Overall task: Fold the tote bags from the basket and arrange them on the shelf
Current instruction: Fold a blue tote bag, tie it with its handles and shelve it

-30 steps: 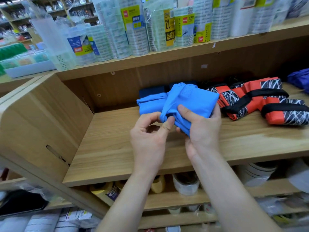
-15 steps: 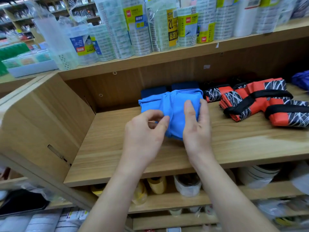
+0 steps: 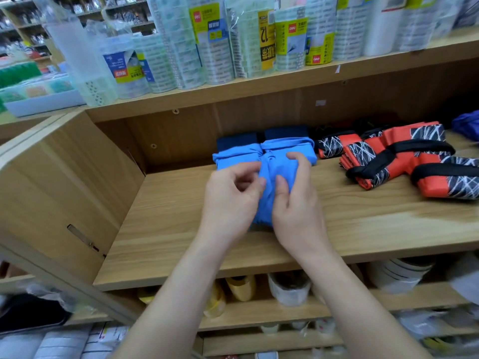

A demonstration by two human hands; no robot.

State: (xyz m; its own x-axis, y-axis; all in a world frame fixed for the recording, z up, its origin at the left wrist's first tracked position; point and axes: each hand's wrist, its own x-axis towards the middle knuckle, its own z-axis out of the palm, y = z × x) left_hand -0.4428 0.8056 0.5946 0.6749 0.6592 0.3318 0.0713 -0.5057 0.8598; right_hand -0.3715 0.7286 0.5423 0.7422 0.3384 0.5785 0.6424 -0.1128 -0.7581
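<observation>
**Fabric bundle gripped by both hands over the shelf**

Cloth like this will be light and limp. The blue tote bag (image 3: 278, 168) looks thin and slightly slick, with no stiffness of its own, so a fold probably holds only while it is pinched or pressed down. Nothing about it seems fragile. The real risk is that the bundle springs open or slides apart on release. The best hold is likely across the gathered middle, where the layers bunch, with the loose edges tucked under before it is set down.

The bag sits at the centre of the frame, above the wooden shelf (image 3: 181, 229), between the two hands. Its lower end hangs close to the board, though contact cannot be confirmed. More blue cloth lies just behind it to the left. Whether that is a second bag is unclear.

The left hand (image 3: 228, 200) is curled, with thumb and forefinger appearing to pinch the bundle's left edge. The right hand (image 3: 298, 203) clasps it from the other side, thumb pressed into the front and fingers hooked over the top. Both forearms reach up from the bottom of the frame, with the wrists nearly straight.

Folded orange and black bags (image 3: 404, 161) lie at centre right, near the blue bundle but apart from it. Dark navy bags (image 3: 238, 142) are stacked behind.
</observation>
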